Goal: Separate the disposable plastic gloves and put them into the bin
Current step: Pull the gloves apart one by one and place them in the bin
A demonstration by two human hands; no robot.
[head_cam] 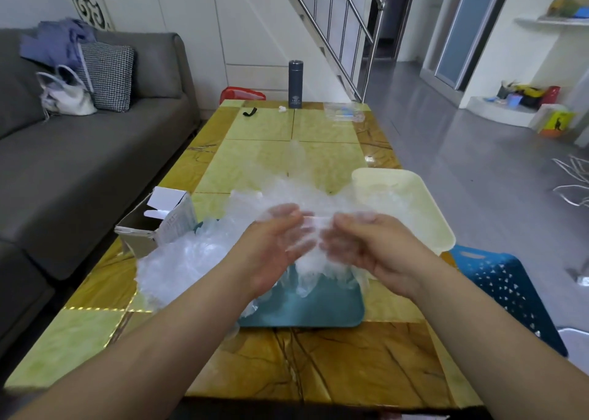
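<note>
Left hand (277, 247) and right hand (360, 244) both clutching clear gloves (306, 193) (fingers blurred), above teal tray (318, 311), cream bin (424, 215) just beside

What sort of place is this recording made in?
Most likely a home living room: a grey sofa with a cushion stands left of the low table, and a staircase railing rises behind it.

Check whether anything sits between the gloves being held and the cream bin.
Nothing visible does. The left hand and right hand hold the gloves over the teal tray, and the cream bin stands open-topped just beyond the right hand, with no object between them.
</note>
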